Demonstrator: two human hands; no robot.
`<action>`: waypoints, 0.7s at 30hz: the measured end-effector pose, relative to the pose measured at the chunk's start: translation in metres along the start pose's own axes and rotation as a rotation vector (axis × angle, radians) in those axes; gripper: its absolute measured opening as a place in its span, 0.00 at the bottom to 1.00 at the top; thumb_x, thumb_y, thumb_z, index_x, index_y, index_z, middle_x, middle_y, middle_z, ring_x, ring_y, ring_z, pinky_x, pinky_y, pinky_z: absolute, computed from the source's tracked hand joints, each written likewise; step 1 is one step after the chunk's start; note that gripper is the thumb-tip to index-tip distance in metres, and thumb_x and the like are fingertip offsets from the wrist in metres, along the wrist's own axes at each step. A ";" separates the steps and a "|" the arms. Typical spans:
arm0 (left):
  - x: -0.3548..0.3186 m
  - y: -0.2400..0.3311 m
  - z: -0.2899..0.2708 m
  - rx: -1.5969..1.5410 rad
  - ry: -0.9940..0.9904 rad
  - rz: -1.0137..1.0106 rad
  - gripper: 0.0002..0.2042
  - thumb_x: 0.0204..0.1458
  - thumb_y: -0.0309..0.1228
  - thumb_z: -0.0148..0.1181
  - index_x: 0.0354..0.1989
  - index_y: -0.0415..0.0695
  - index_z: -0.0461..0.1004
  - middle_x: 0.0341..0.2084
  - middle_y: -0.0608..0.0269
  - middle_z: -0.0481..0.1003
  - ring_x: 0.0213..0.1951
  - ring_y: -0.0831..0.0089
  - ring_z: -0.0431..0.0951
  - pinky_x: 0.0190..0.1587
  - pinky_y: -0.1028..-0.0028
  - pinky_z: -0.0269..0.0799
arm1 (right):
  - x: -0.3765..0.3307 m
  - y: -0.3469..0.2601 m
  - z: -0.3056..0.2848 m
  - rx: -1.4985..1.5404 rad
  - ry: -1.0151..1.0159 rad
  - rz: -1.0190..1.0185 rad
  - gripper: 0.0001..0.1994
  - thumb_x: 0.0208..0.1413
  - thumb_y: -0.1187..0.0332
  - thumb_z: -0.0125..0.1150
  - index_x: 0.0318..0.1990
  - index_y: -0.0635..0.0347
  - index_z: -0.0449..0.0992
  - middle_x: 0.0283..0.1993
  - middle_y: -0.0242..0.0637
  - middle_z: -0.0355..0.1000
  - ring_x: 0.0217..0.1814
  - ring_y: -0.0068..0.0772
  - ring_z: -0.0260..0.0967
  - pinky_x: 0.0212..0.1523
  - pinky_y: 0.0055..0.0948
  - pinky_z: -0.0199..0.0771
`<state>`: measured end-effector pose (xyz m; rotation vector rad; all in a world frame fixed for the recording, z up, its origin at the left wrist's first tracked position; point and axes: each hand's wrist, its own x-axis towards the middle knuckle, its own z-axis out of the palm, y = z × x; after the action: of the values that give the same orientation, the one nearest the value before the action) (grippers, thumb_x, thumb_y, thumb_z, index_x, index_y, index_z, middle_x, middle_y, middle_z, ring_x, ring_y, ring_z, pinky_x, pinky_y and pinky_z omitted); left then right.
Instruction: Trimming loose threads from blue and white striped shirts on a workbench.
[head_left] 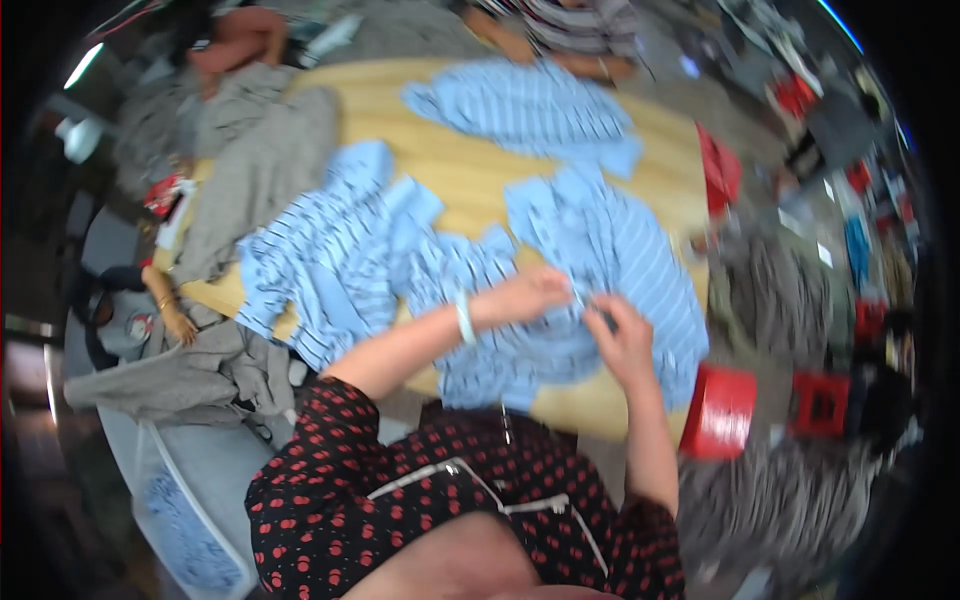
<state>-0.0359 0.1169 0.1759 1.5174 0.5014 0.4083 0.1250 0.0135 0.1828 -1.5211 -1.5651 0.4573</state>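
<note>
Light-blue striped garments lie over a wooden table (470,190). My left hand (530,297), with a pale band on its wrist, is closed in a pinch above the middle garments. My right hand (622,338) is closed just to its right, fingertips pinched together. Something small and pale shows between the two hands, too blurred to name. Beneath them lies a crumpled striped garment (520,355). Another striped garment (650,270) spreads out to the right, and a heap of striped garments (335,250) lies to the left.
Grey fabric (260,150) covers the table's far left. Across the table, a person in a striped top (580,25) sits by another blue garment (520,105). At left, a person's hand (180,325) is near grey cloth (190,375). Red plastic stools (718,410) stand at right.
</note>
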 end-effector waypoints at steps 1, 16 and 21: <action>-0.002 -0.002 -0.005 0.055 -0.012 -0.042 0.07 0.49 0.30 0.49 0.27 0.40 0.70 0.19 0.77 0.66 0.25 0.87 0.62 0.28 0.82 0.61 | 0.003 -0.004 0.002 0.013 -0.022 0.028 0.09 0.41 0.73 0.59 0.32 0.65 0.72 0.31 0.40 0.70 0.31 0.30 0.68 0.34 0.23 0.66; -0.002 -0.019 0.011 0.296 -0.236 0.205 0.09 0.38 0.27 0.51 0.28 0.36 0.67 0.16 0.61 0.68 0.20 0.76 0.66 0.25 0.74 0.62 | -0.001 0.002 -0.019 0.463 -0.362 0.311 0.06 0.38 0.76 0.60 0.23 0.61 0.67 0.20 0.19 0.60 0.22 0.10 0.52 0.23 0.13 0.53; 0.012 -0.044 0.008 0.525 -0.137 0.299 0.08 0.33 0.28 0.49 0.23 0.39 0.68 0.16 0.52 0.69 0.20 0.63 0.68 0.25 0.68 0.63 | -0.008 -0.014 -0.038 0.392 -0.288 0.310 0.07 0.38 0.78 0.59 0.23 0.61 0.66 0.20 0.20 0.58 0.23 0.10 0.51 0.24 0.13 0.52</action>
<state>-0.0240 0.1157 0.1314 2.1263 0.2815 0.4173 0.1454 -0.0082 0.2115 -1.4327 -1.3460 1.1329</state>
